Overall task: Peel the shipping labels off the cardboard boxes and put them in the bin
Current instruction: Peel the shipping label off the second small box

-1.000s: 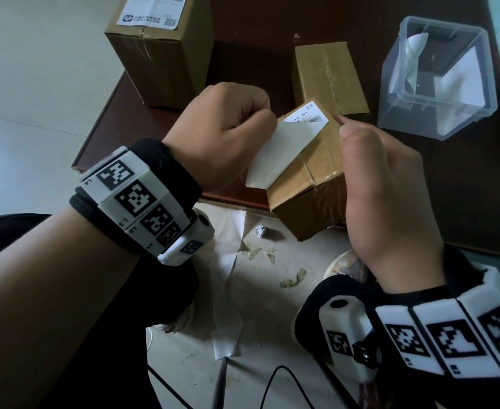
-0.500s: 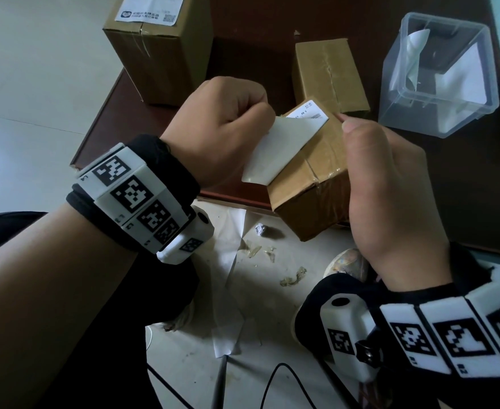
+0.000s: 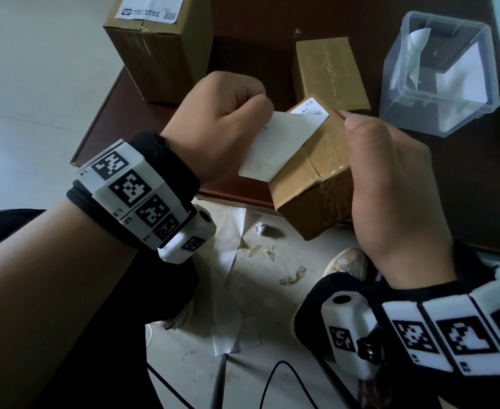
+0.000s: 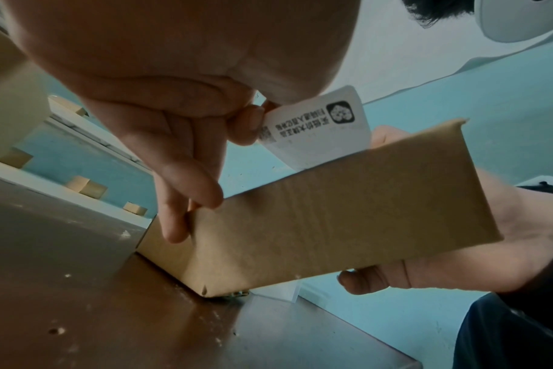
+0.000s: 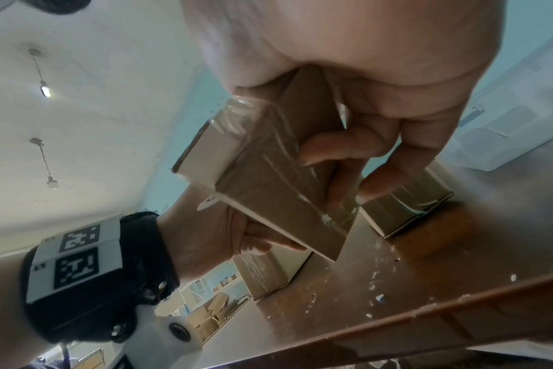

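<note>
Left hand (image 3: 213, 125) pinches label (image 3: 275, 146), mostly peeled; far strip stuck to small box (image 3: 310, 175). Right hand (image 3: 390, 184) grips box, tilted over table (image 3: 464, 178) near edge. Bin (image 3: 437, 75), far right corner, holds labels. Far-left box (image 3: 157, 45) label (image 3: 151, 7) unpeeled.

— Where does the held box (image 3: 310, 172) sit?

— Tilted over the near edge of the table (image 3: 464, 187), between the left hand (image 3: 216, 128) and the right hand (image 3: 390, 187); its label (image 3: 275, 146) folds back toward the left hand.

— And behind it?

— A smaller box (image 3: 328, 72) just behind, a taller box (image 3: 157, 48) at the far left corner, the bin (image 3: 437, 72) to the right with labels inside.
</note>
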Motion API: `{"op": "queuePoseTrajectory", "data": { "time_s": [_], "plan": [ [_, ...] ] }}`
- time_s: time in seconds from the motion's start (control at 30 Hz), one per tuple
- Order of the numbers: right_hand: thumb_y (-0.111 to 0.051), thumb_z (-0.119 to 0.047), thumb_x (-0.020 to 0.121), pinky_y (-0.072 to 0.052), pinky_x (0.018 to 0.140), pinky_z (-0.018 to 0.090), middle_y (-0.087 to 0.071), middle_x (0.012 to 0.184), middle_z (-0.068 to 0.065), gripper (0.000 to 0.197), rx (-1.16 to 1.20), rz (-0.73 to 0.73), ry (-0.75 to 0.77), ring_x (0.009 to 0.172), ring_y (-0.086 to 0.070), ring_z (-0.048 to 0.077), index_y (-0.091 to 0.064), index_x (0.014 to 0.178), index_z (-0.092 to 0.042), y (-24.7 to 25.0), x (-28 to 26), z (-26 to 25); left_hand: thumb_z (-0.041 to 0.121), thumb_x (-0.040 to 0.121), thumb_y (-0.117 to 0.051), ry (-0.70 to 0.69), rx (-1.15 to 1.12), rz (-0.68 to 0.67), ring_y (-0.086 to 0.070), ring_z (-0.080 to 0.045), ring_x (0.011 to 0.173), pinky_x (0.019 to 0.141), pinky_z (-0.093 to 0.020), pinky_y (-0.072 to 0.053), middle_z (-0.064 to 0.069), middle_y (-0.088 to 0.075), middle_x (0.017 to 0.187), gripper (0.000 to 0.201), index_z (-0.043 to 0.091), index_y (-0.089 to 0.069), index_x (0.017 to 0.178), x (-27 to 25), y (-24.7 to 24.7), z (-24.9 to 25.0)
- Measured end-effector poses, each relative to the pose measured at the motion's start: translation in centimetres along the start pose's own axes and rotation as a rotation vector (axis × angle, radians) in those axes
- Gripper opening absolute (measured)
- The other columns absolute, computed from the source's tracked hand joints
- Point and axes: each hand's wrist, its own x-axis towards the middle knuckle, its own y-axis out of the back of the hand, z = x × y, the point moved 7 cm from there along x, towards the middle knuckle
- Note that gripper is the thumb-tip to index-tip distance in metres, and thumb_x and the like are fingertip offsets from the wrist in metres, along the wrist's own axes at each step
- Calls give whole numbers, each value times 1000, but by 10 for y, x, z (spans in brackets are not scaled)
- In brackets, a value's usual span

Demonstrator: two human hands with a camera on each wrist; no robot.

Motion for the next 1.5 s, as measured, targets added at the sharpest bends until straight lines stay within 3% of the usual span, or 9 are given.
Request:
{"op": "queuePoseTrajectory", "data": {
  "time_s": [0.1, 0.23, 0.4, 0.6, 0.83, 0.97, 1.07, 1.33, 1.5],
  "plan": [
    [-41, -36, 102, -30, 46, 9, -37, 47, -12, 40, -33, 24, 15, 48, -37, 4, -45, 62, -31, 1, -1, -1, 26, 93, -42, 10, 4, -8, -38, -13, 54, 49, -25, -32, -6, -41, 64, 40, -7, -54, 74, 0, -1, 0],
    [-40, -37, 101, -30, 47, 10, -38, 48, -13, 40, -49, 26, 24, 50, -37, 4, -44, 65, -20, 2, 0, 0, 26, 93, -42, 14, -6, 2, -37, -11, 53, 49, -25, -32, -4, -39, 63, 39, -6, -53, 73, 0, 1, 0],
    [-39, -37, 100, -31, 48, 11, -39, 56, -7, 47, -56, 4, 28, 55, -38, 6, -53, 78, 2, 1, 0, 0, 26, 93, -42, 5, -14, 21, -41, -30, 60, 51, -35, -33, -20, -43, 69, 41, -10, -54, 76, 1, 2, 0],
    [-38, -35, 101, -30, 50, 12, -43, 59, 5, 55, -59, -2, 55, 56, -37, 11, -56, 93, 17, 0, 1, 0, 24, 92, -43, 27, -36, 24, -35, -13, 54, 49, -24, -30, -7, -37, 63, 41, -11, -52, 74, 0, 2, -1],
    [-39, -35, 101, -30, 50, 16, -37, 62, 3, 55, -54, 16, 44, 56, -35, 9, -55, 90, 17, 1, 2, 0, 18, 94, -45, 39, -65, 39, -31, -10, 51, 46, -19, -27, 1, -32, 59, 36, -8, -48, 69, 0, 3, -3],
    [-39, -34, 101, -29, 50, 16, -35, 56, 0, 44, -34, 25, 25, 55, -33, 10, -46, 70, -3, 1, 3, 3, 18, 93, -45, 56, -92, 38, -31, -11, 51, 48, -23, -27, 2, -31, 58, 35, 0, -44, 64, 0, 3, -5],
    [-38, -31, 102, -32, 53, 16, -45, 76, 19, 53, -44, 13, 65, 71, -40, 30, -55, 93, 18, 0, 3, 3, 17, 94, -45, 71, -109, 34, -31, -7, 47, 47, -18, -28, 7, -30, 55, 37, 15, -38, 58, 0, 3, -5],
    [-39, -11, 111, -39, 58, 18, -49, 85, 38, 40, 12, 27, 65, 81, -43, 34, -55, 98, 23, 1, 2, 9, 20, 91, -45, 103, -123, 51, -29, -7, 49, 47, -20, -27, 9, -29, 53, 36, 19, -35, 56, -1, 4, -8],
    [-40, -33, 103, -38, 56, 24, -46, 85, 29, 57, 32, 42, 17, 83, -43, 41, -53, 101, 22, 0, 3, 7, 21, 95, -43, 106, -102, 42, -34, -7, 52, 48, -18, -30, 5, -33, 61, 33, 12, -42, 63, -2, 4, -9]
  ]
}}
